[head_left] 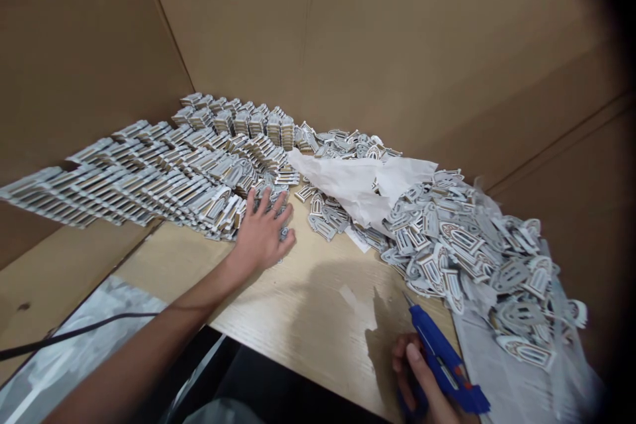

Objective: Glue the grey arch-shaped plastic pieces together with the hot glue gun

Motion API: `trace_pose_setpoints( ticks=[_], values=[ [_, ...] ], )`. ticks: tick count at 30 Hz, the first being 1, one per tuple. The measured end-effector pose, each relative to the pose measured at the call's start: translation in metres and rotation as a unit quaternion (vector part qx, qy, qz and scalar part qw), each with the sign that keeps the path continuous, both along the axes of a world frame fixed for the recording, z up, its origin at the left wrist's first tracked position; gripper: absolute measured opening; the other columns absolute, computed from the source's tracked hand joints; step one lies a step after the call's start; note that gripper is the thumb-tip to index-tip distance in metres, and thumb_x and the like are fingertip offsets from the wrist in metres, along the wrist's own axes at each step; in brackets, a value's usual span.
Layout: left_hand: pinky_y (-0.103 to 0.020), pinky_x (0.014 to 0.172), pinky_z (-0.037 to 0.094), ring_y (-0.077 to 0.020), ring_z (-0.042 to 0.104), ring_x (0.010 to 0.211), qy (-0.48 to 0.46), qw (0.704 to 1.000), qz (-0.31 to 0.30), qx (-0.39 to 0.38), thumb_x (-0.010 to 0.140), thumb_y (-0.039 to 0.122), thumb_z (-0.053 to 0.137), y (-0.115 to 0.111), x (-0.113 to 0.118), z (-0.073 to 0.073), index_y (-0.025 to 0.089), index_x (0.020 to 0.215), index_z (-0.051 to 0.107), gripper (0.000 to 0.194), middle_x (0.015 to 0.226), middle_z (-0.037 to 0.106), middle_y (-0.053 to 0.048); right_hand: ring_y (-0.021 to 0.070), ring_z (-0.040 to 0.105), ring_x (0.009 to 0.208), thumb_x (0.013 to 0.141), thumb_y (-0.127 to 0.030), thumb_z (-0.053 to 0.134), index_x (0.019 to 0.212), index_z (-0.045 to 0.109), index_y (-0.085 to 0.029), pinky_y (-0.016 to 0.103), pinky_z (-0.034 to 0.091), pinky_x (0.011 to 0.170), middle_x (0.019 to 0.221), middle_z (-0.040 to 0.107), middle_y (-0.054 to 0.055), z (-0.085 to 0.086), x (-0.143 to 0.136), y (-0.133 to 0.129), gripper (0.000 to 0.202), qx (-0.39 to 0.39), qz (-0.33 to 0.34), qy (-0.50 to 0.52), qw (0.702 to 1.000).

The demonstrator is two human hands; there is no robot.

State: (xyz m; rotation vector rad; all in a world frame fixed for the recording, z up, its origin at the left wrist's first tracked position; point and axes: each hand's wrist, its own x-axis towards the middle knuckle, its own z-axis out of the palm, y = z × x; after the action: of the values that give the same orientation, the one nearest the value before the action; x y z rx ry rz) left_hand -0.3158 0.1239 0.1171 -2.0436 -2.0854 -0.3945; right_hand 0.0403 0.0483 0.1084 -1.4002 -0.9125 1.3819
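Left hand [262, 233] at stacked grey pieces [169, 169], blue glue gun [440, 351] in right hand [426, 381].

Bare tabletop [308, 324] between stacks [149, 179] and pile [467, 245]

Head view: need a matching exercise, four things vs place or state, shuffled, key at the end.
Things
1. left hand
2. blue glue gun
3. large white paper
4. black cable

Places or states
A. running in from the picture's left edge
B. draped over part of the loose pieces
C. fingers spread, at the near right end of the stacked pieces
D. gripped in the right hand, nozzle pointing away from the person

Pairs: 1-C, 2-D, 3-B, 4-A
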Motion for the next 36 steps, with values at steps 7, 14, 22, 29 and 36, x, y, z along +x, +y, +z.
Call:
trace_pose_setpoints(
  ticks=[7,14,22,29,36],
  values=[
    [-0.072,0.139,0.004,-0.0479,0.029,0.168,0.019,0.999,-0.005,-0.028,0.102,0.044,0.052,0.000,-0.003,0.003,0.019,0.153,0.066,0.059,0.175,0.049,-0.011,0.0064,0.046,0.042,0.082,-0.059,0.093,0.085,0.070,-0.019,0.017,0.032,0.038,0.070,0.069,0.001,0.003,-0.003,0.000,0.046,0.005,0.002,0.002,1.000],
    [-0.074,0.138,0.007,-0.0519,0.031,0.166,0.053,0.997,0.016,-0.050,0.102,0.032,0.053,0.003,0.013,0.008,0.007,0.152,0.065,0.058,0.173,0.047,-0.024,0.0064,0.046,0.042,0.080,-0.059,0.095,0.086,0.072,-0.019,0.018,0.032,0.037,0.072,0.069,0.001,0.001,-0.002,0.000,0.046,0.000,-0.007,0.009,1.000],
    [-0.063,0.142,0.016,-0.0429,0.040,0.165,0.032,0.999,0.011,-0.006,0.110,0.037,0.044,0.010,0.022,0.008,0.004,0.143,0.069,0.053,0.166,0.056,-0.025,0.0070,0.050,0.045,0.075,-0.059,0.098,0.086,0.075,-0.019,0.019,0.035,0.038,0.077,0.072,0.002,-0.002,0.001,0.000,0.047,-0.014,-0.012,0.009,1.000],
    [-0.057,0.140,0.026,-0.0404,0.033,0.168,-0.001,0.998,-0.033,-0.049,0.112,0.040,0.039,-0.006,0.049,0.013,0.002,0.158,0.057,0.062,0.172,0.048,-0.025,0.0083,0.049,0.043,0.081,-0.058,0.093,0.085,0.074,-0.017,0.019,0.033,0.037,0.071,0.070,0.003,-0.004,0.003,0.002,0.045,0.000,0.011,-0.008,1.000],
    [-0.071,0.141,0.004,-0.0439,0.011,0.172,0.013,0.999,0.004,-0.050,0.109,0.039,0.046,-0.026,0.058,0.009,0.013,0.163,0.056,0.061,0.179,0.036,-0.018,0.0129,0.055,0.046,0.076,-0.059,0.096,0.088,0.076,-0.020,0.022,0.035,0.036,0.073,0.072,0.003,-0.005,0.006,0.002,0.046,-0.014,0.000,-0.011,1.000]
  ],
)
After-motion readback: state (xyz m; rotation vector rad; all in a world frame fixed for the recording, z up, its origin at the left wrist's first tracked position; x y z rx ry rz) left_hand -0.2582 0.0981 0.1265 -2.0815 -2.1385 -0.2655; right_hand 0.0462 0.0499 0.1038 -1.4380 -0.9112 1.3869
